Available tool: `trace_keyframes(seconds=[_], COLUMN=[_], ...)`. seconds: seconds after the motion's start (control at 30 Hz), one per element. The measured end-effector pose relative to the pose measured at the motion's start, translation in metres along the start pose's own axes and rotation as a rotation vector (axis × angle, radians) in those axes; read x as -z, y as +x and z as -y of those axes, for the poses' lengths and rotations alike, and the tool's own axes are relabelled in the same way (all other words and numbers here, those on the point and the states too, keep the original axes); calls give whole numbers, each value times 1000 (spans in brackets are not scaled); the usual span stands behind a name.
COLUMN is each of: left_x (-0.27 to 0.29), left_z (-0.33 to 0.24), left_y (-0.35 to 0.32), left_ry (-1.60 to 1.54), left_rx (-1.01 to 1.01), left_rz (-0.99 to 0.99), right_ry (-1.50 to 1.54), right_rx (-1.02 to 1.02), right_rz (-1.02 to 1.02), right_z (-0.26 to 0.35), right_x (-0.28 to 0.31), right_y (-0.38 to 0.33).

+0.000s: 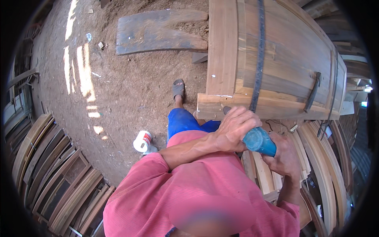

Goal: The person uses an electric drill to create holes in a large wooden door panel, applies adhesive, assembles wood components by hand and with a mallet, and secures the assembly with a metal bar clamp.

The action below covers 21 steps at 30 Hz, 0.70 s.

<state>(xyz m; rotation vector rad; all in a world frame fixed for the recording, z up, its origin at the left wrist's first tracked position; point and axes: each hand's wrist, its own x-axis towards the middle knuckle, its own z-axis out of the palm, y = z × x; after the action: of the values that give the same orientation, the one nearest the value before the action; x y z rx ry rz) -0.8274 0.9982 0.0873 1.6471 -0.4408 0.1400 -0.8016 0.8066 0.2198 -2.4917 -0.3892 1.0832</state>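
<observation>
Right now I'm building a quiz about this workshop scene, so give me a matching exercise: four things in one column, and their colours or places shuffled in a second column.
Things:
1. power tool body
2. plastic tub
3. sandal
4. metal band

Descriptions:
A. white, lying on the dirt floor
B. dark, wrapped around the wooden barrel
C. teal, gripped by both hands
D. grey, on a foot

Pairs: 1-C, 2-A, 3-D, 4-B
</observation>
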Motion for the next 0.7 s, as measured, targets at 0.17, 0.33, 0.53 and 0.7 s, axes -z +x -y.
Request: trace_keyframes(seconds=[0.17, 0.33, 0.53, 0.7], left_x=[0, 0, 3, 8], left_z=[2, 7, 21, 32], left_y=[1, 2, -5, -12], left_ry=[6, 3, -54, -108], left_rx=[-6, -1, -51, -92], left_rz=[-12, -17, -15, 0], right_ry=[-35, -100, -154, -94], right_rx=[16, -6, -160, -174], right_rz=[2, 13, 111, 86], right_z=[4, 9, 28, 36], right_x=[4, 7, 7, -8], right_y=[4, 9, 9, 5])
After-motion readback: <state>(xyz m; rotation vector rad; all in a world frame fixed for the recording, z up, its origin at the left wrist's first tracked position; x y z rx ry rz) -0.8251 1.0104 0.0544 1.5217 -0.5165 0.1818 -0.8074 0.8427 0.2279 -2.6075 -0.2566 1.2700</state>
